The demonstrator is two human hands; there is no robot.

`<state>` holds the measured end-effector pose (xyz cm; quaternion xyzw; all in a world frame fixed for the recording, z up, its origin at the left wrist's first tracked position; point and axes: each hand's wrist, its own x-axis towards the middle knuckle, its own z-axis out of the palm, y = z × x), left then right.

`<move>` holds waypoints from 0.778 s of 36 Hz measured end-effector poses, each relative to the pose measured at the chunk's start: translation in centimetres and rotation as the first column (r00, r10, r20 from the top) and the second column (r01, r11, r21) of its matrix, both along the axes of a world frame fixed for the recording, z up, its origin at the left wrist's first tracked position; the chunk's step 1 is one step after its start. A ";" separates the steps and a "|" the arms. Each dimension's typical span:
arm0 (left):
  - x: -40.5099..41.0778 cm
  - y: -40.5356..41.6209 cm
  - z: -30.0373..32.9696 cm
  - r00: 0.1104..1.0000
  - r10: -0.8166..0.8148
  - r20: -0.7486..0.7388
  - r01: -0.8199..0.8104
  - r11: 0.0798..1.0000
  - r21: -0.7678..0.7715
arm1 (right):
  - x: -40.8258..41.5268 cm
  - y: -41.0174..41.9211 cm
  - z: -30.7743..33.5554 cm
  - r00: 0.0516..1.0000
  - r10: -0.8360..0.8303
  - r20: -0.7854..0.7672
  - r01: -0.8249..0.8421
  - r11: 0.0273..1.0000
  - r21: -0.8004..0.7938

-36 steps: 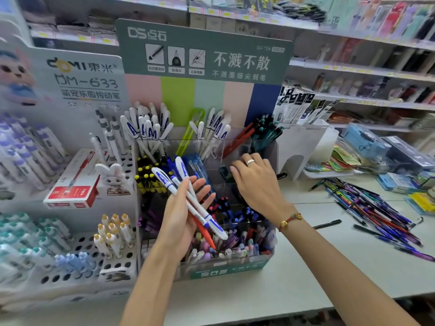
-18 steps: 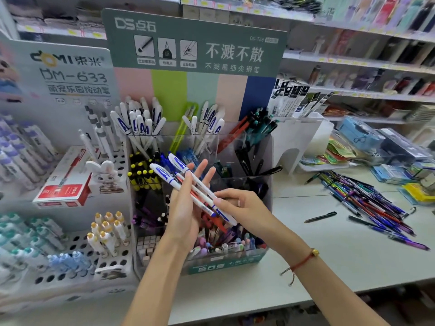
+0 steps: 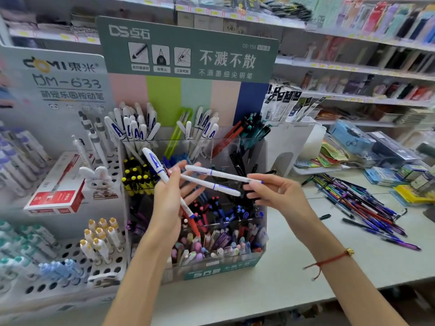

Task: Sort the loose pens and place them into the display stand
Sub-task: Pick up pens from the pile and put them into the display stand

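White pens (image 3: 213,185) with blue markings: left grip (image 3: 168,201) clamps several, right grip (image 3: 274,192) pinches one.

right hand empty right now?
No, the right hand pinches the end of a white pen in its fingers, above the display stand.

So the tiered clear-plastic pen display stand (image 3: 235,262) sits mid-counter (image 3: 294,278), with a white perforated pen rack (image 3: 70,267) right beside it on the left. Off to the right, well apart, a loose heap of pens (image 3: 362,203) lies on the counter. Both hands are up in front of the stand, left hand (image 3: 169,203) and right hand (image 3: 277,196). Store shelves (image 3: 353,69) run behind everything.
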<state>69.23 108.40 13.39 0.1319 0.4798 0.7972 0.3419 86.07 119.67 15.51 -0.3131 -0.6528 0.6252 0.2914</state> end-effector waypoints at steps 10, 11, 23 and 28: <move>-0.6 0.0 1.2 0.820 -0.527 -0.225 0.437 0.829 -0.349 | -1.6 1.7 3.5 0.964 0.119 0.239 -0.192 0.930 0.312; -0.1 0.1 1.4 0.775 -0.590 -0.226 0.495 0.789 -0.364 | -2.7 1.5 3.4 0.958 0.126 0.259 -0.213 0.915 0.344; 1.1 0.6 0.6 0.740 -0.580 -0.341 0.415 0.793 -0.446 | -6.6 1.2 1.8 0.963 0.106 0.247 -0.155 0.970 0.188; 1.1 1.3 0.5 0.887 -0.372 -0.272 0.261 0.892 -0.370 | -5.6 0.5 1.9 0.957 -0.014 0.291 -0.047 0.978 0.203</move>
